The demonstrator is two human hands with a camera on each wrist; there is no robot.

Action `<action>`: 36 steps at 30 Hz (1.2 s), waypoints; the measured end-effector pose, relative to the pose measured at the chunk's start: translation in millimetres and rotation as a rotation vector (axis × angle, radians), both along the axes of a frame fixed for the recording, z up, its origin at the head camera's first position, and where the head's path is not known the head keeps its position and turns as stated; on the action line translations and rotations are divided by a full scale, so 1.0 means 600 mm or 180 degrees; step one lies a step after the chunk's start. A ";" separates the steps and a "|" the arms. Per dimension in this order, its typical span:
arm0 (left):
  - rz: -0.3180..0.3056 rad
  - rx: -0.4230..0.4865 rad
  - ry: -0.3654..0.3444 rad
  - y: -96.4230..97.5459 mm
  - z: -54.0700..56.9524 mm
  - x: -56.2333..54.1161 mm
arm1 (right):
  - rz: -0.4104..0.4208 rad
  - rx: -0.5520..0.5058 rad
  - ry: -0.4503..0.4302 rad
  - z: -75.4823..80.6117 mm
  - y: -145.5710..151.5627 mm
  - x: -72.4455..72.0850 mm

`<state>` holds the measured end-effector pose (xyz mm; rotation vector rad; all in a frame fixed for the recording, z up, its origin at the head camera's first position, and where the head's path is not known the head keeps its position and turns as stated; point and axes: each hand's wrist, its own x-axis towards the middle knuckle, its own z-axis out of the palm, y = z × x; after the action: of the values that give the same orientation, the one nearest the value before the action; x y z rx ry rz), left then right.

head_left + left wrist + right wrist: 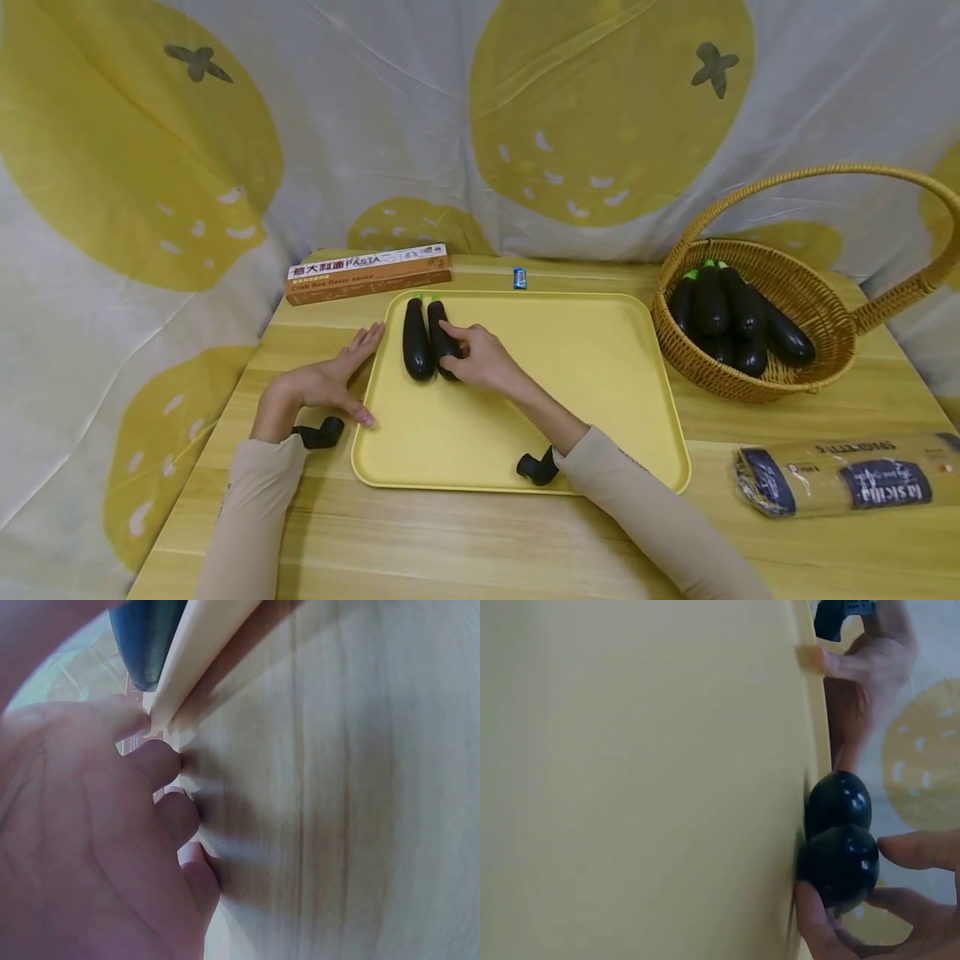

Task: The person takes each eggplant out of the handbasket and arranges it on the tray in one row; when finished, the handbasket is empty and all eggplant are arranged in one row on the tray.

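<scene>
Two dark eggplants lie side by side at the left end of a yellow tray (555,375), green stem ends toward the back. My right hand (486,360) grips the right-hand eggplant (437,329), thumb on one side and fingers on the other. Its neighbour, the left eggplant (417,343), lies close beside it; in the right wrist view their round ends touch. Fingers spread, my left hand (326,385) rests at the tray's left edge, its thumb tip against the rim. The left wrist view shows those fingertips (180,817) down on the wooden table.
At the right stands a wicker basket (832,367) with a tall handle, holding several eggplants (742,304). A spaghetti pack (847,475) lies in front of it. Behind the tray are a pasta box (367,275) and a small blue packet (520,278). A patterned cloth hangs behind the table.
</scene>
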<state>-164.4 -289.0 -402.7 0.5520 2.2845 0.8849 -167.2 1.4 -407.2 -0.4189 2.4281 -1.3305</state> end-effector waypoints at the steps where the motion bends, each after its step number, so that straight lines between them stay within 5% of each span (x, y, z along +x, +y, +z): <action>1: 0.0003 0.0001 -0.0006 0.000 0.000 0.000 | 0.0047 -0.0008 -0.0008 0.000 -0.001 0.000; 12: 0.0018 0.0026 -0.0054 -0.002 -0.001 -0.002 | 0.0213 -0.0160 -0.0055 -0.001 -0.009 -0.004; 36: 0.0076 0.0034 -0.0090 0.002 -0.002 0.003 | 0.0025 -0.0279 -0.0072 -0.005 -0.022 0.006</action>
<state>-162.7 -287.9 -403.9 0.5147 2.2664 0.9114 -163.4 -11.7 -410.2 -0.4329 2.3539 -1.4346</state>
